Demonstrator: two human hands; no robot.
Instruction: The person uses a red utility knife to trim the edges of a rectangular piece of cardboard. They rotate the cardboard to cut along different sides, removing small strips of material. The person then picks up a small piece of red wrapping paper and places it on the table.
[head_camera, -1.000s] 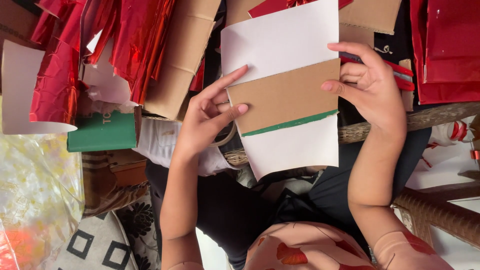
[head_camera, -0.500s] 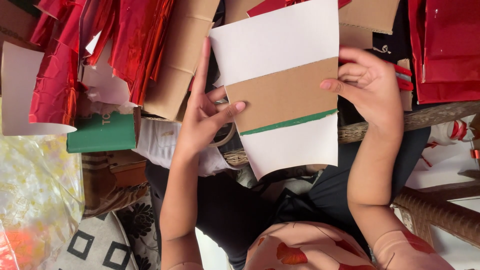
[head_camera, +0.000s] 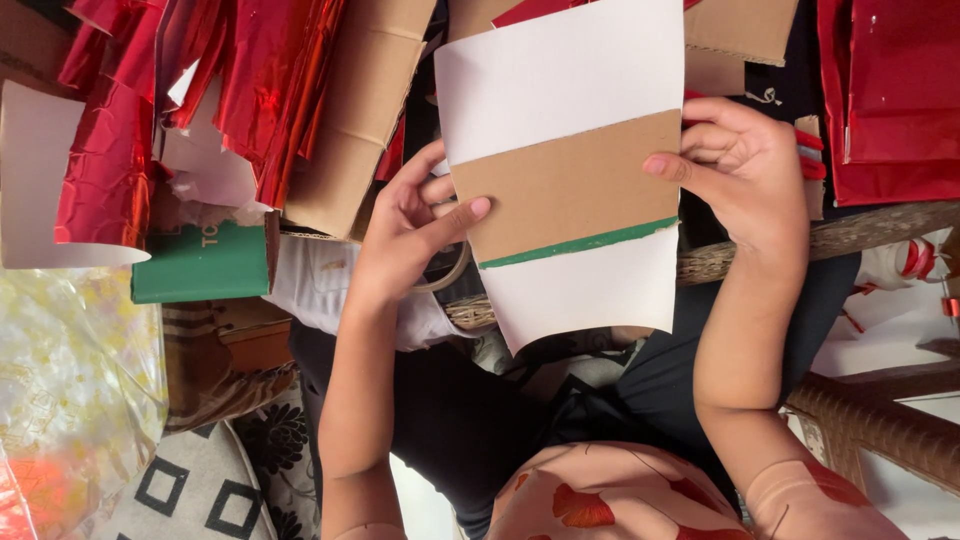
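While both hands are gripping it from opposite sides, the card sheet (head_camera: 570, 170) is hanging upright in the middle of the view, above the person's lap. It is showing three bands: white at the top, a brown cardboard strip across the middle, white again below, with one thin green line running along the strip's lower edge. The left hand (head_camera: 405, 240) is pinching the sheet's left edge, its thumb lying flat on the brown strip and its fingers curling behind. The right hand (head_camera: 745, 175) is clamping the right edge, thumb tip pressing the front of the strip, the other fingers folding around the back.

The sheet's top edge is running out past the frame; its bottom edge is hanging free over dark cloth, with open room beneath it and between the two forearms. To its left, a brown cardboard piece (head_camera: 360, 110) is leaning close by, and beyond that, crumpled red foil (head_camera: 110, 150) is piling up near a white card (head_camera: 30, 180) and one green box (head_camera: 200, 265). To the right, more red foil sheeting (head_camera: 890, 100) is standing well clear of the right hand, and a wicker edge (head_camera: 860, 230) is crossing just behind the wrist. Clear crinkled wrap (head_camera: 70, 400) is filling the lower left corner.
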